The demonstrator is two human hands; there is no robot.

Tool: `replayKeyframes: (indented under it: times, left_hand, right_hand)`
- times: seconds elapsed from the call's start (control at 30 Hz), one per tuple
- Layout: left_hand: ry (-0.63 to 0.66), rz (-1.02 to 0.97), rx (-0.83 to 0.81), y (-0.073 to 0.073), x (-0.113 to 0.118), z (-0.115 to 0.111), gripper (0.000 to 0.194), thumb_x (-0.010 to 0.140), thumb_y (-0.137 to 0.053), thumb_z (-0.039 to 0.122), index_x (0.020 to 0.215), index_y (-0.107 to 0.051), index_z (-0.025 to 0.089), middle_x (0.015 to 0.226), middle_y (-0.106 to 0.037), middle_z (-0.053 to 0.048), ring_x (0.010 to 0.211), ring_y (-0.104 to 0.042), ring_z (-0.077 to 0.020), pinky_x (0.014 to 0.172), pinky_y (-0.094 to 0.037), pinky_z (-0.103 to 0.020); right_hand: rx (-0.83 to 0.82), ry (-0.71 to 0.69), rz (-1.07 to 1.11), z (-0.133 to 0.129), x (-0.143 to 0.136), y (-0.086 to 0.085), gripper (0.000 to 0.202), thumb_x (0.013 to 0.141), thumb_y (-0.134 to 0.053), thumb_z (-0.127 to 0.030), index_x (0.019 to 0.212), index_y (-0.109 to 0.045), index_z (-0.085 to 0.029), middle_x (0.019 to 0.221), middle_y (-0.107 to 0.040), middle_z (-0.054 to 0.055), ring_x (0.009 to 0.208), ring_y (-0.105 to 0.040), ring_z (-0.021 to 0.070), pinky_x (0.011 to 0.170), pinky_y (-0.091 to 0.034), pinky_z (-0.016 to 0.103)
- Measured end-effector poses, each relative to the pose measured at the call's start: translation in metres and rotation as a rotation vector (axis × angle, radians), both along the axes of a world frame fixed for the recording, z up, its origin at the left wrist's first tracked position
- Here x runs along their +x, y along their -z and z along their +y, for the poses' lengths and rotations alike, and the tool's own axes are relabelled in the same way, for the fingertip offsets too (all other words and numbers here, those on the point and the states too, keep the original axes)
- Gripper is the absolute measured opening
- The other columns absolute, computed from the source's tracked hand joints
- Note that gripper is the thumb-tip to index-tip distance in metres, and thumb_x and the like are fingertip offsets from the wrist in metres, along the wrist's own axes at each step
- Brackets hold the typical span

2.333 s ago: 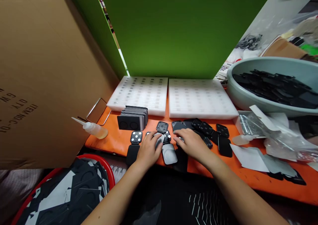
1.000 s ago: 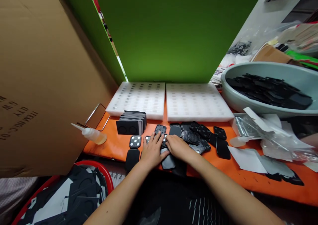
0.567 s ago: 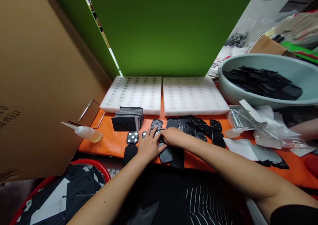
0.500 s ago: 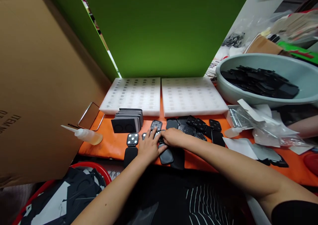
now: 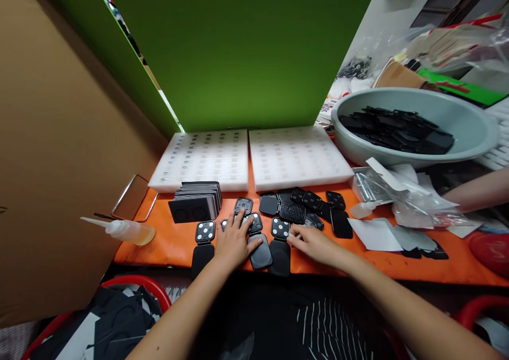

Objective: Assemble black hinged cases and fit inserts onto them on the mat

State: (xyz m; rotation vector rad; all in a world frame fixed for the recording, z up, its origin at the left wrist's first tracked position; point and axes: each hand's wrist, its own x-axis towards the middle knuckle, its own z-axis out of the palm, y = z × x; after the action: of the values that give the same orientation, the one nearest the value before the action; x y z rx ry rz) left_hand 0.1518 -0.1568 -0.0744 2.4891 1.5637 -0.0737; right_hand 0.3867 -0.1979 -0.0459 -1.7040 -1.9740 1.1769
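Several small black hinged cases lie unfolded on the orange work surface (image 5: 167,248). My left hand (image 5: 233,243) rests flat with fingers spread, its thumb on the smooth lid of an unfolded case (image 5: 260,252) and its fingertips by another case (image 5: 243,206). Pinched together, the fingers of my right hand (image 5: 316,245) are just right of a case with pale dots (image 5: 280,228); whatever they hold is too small to make out. Left of my left hand lies a further dotted case (image 5: 205,231). More black cases (image 5: 293,211) are heaped behind my right hand.
Behind the cases are a row of black cards (image 5: 191,210) and two white foam blocks (image 5: 202,158) (image 5: 298,156). A glue bottle (image 5: 131,231) lies left. On the right are a grey-green basin (image 5: 413,158) of black pieces, plastic bags (image 5: 421,201) and another person's forearm (image 5: 477,190).
My right hand has moved right, away from my left hand, uncovering the dotted case between them. My left hand stays on the cases. The camera view has shifted slightly.
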Motion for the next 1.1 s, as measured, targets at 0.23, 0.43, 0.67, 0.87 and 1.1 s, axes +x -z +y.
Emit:
replayKeyframes:
  times: [0.23,0.43,0.67,0.87,1.1]
  left_hand:
    - [0.042,-0.156,0.094,-0.015,0.004,-0.018,0.041,0.086,-0.050,0.038,0.126,-0.052,0.028,0.147,-0.033,-0.006,0.135,-0.025,-0.0317,0.107,-0.021,-0.059]
    - [0.082,-0.576,-0.020,-0.022,-0.014,-0.073,0.030,0.087,-0.046,0.027,0.112,-0.063,0.026,0.130,-0.053,-0.009,0.119,-0.049,-0.0254,0.100,-0.040,-0.045]
    - [-0.506,-1.038,-0.388,-0.022,-0.068,-0.129,0.033,0.071,-0.065,0.043,0.097,-0.069,0.023,0.104,-0.067,-0.009,0.096,-0.063,-0.0266,0.088,-0.050,-0.041]
    - [-1.007,-1.304,-0.544,-0.017,-0.122,-0.173,0.051,0.049,-0.080,0.042,0.093,-0.067,0.019,0.093,-0.069,-0.009,0.083,-0.066,-0.0240,0.079,-0.052,-0.035]
    - [-0.985,-1.053,-0.264,-0.053,-0.148,-0.218,0.029,0.056,-0.072,0.040,0.077,-0.070,0.021,0.083,-0.070,-0.007,0.082,-0.065,-0.0259,0.076,-0.053,-0.036]
  right_hand:
    - [0.341,0.020,-0.435,-0.034,0.002,0.036,0.027,0.090,-0.038,-0.019,0.107,-0.059,-0.021,0.097,-0.062,0.009,0.092,-0.056,0.0232,0.075,-0.045,0.034]
    - [0.492,0.076,-0.507,-0.048,0.003,0.048,0.040,0.087,-0.037,-0.011,0.121,-0.055,-0.023,0.114,-0.059,0.010,0.104,-0.053,0.0239,0.085,-0.045,0.038]
    - [0.534,0.150,-0.520,-0.048,-0.012,0.045,0.039,0.085,-0.041,-0.014,0.120,-0.057,-0.022,0.124,-0.055,0.011,0.112,-0.048,0.0263,0.091,-0.043,0.040]
    - [0.679,0.184,-0.450,-0.053,-0.038,0.038,0.033,0.087,-0.043,-0.021,0.114,-0.061,-0.017,0.124,-0.054,0.014,0.121,-0.041,0.0298,0.102,-0.031,0.046]
    - [0.598,-0.283,0.050,-0.045,-0.134,-0.008,0.027,0.089,-0.041,-0.021,0.101,-0.065,-0.017,0.103,-0.065,0.011,0.099,-0.056,0.0212,0.088,-0.044,0.035]
